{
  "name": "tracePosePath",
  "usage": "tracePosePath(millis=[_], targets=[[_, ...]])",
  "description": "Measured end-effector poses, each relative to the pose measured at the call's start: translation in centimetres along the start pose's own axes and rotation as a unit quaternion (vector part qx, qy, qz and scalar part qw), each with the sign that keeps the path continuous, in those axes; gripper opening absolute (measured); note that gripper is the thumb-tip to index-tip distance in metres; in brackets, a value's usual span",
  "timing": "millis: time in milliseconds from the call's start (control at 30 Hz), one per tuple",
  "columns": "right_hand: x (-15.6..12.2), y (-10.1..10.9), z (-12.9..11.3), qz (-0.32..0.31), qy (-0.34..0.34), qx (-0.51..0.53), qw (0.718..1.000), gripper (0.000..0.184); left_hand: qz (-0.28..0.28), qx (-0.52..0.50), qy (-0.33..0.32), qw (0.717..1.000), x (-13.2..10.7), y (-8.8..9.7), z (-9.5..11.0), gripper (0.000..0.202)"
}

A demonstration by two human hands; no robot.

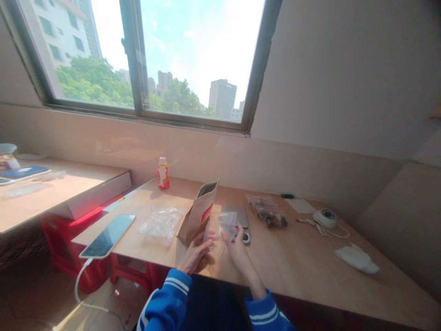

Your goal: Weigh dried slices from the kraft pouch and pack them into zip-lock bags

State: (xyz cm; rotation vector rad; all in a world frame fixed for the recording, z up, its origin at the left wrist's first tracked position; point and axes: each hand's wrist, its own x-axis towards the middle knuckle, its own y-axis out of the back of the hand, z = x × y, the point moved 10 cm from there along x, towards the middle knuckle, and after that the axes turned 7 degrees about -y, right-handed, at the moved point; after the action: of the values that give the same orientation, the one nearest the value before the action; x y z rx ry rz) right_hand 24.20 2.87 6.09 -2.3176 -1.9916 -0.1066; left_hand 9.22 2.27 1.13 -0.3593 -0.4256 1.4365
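A small clear zip bag (227,219) is between my two hands, just above the table's front edge. My right hand (238,248) pinches its right side, fingers curled around the plastic. At the bag's left side, my left hand (195,253) has its thumb and fingers closed on the plastic; part of that grip is blurred. An open-topped brown kraft paper pouch (197,218) with a red label stands right behind my left hand, tilted a little. Beyond my right hand lies a flat grey device (243,216), like a small scale, partly hidden by the bag.
Crumpled clear plastic bags (160,225) lie left of the pouch, near a phone (109,236) on a white cable. A red-and-white bottle (163,174) stands at the back. To the right are bags of dark pieces (268,213), a white camera (325,219) and a white tissue pack (356,258).
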Motion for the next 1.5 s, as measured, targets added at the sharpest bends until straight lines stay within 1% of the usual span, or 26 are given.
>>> tracePosePath(millis=[100,200,267,367,433,500,533,600,700,767,800,833,900,933,967,1033,1100,1167,1200,1233,1300,1333,1367,1400,1467,1500], targets=[[-1.6,-0.5,2.4,-0.014,-0.075,0.066,0.995,0.072,-0.051,0.013,0.002,0.999,-0.2,-1.0,0.0,0.039],[-2.5,-0.1,3.1,-0.015,-0.106,0.070,0.992,0.067,-0.079,-0.012,0.024,0.997,-1.1,-1.5,0.0,0.037],[-2.9,-0.2,2.9,-0.044,-0.104,0.076,0.991,0.062,-0.082,-0.054,0.046,0.994,-2.0,-1.7,-0.1,0.044],[-3.3,-0.5,1.7,-0.086,-0.069,0.093,0.990,0.054,-0.073,-0.101,0.058,0.991,-2.8,-1.9,0.2,0.054],[-3.7,-0.5,1.1,-0.099,-0.058,0.085,0.990,0.051,-0.033,-0.065,0.060,0.996,-2.6,-1.4,0.4,0.051],[-4.4,-0.5,0.9,-0.119,-0.071,0.057,0.989,0.050,0.039,0.022,0.054,0.998,-2.0,-0.3,0.9,0.045],[-4.8,-0.5,0.9,-0.131,-0.081,0.043,0.987,0.049,0.072,0.070,0.039,0.994,-1.7,0.1,1.6,0.043],[-5.6,-0.4,0.7,-0.154,-0.095,0.032,0.983,0.050,0.116,0.148,-0.018,0.982,-1.5,0.3,3.9,0.041],[-6.7,-0.7,0.3,-0.196,-0.103,0.041,0.974,0.053,0.149,0.228,-0.111,0.956,-2.0,-0.5,7.7,0.036],[-7.1,-1.0,0.3,-0.220,-0.106,0.051,0.968,0.054,0.165,0.267,-0.137,0.940,-2.6,-0.9,9.3,0.032],[-7.0,-1.0,0.4,-0.219,-0.105,0.055,0.968,0.054,0.169,0.271,-0.130,0.939,-2.8,-0.9,9.4,0.032],[-6.8,-0.8,0.4,-0.207,-0.102,0.060,0.971,0.054,0.176,0.268,-0.113,0.941,-3.0,-0.8,9.2,0.034],[-6.3,-0.2,0.5,-0.166,-0.093,0.068,0.979,0.056,0.164,0.247,-0.060,0.953,-3.3,-0.7,7.6,0.039],[-6.1,0.1,0.5,-0.147,-0.087,0.071,0.983,0.056,0.143,0.242,-0.032,0.959,-3.5,-0.9,6.5,0.043],[-6.1,0.2,0.4,-0.138,-0.081,0.071,0.985,0.056,0.106,0.241,-0.005,0.965,-3.7,-1.3,5.3,0.046],[-6.4,-0.2,0.3,-0.155,-0.076,0.067,0.983,0.056,0.025,0.252,0.030,0.967,-4.4,-2.2,3.2,0.052],[-6.8,-1.1,0.6,-0.212,-0.085,0.049,0.972,0.057,0.002,0.258,0.012,0.966,-5.2,-2.0,2.9,0.048],[-6.3,-1.2,1.0,-0.245,-0.085,0.019,0.966,0.053,0.013,0.258,-0.042,0.965,-5.9,-0.9,4.5,0.039],[-5.3,-0.4,1.2,-0.230,-0.075,-0.001,0.970,0.050,0.018,0.261,-0.059,0.963,-6.3,-0.1,5.5,0.037],[-3.7,0.9,1.4,-0.193,-0.056,-0.026,0.979,0.047,0.029,0.268,-0.059,0.961,-6.7,1.0,6.5,0.036],[0.2,5.5,1.4,-0.042,0.003,-0.097,0.994,0.041,0.075,0.274,-0.022,0.958,-7.8,4.4,8.4,0.041],[2.0,7.8,1.2,0.036,0.040,-0.149,0.987,0.038,0.116,0.278,-0.018,0.953,-8.4,6.5,9.9,0.043],[3.6,9.8,1.0,0.100,0.074,-0.205,0.971,0.034,0.155,0.288,-0.018,0.945,-9.1,8.5,11.4,0.044],[5.2,11.3,1.1,0.142,0.089,-0.265,0.950,0.033,0.200,0.301,-0.027,0.932,-9.8,10.4,13.0,0.045],[8.1,13.4,2.0,0.176,0.088,-0.373,0.907,0.039,0.292,0.335,-0.053,0.894,-11.0,13.5,16.1,0.046],[9.2,14.1,2.2,0.189,0.094,-0.413,0.886,0.043,0.322,0.352,-0.062,0.877,-11.1,14.4,17.2,0.047]])
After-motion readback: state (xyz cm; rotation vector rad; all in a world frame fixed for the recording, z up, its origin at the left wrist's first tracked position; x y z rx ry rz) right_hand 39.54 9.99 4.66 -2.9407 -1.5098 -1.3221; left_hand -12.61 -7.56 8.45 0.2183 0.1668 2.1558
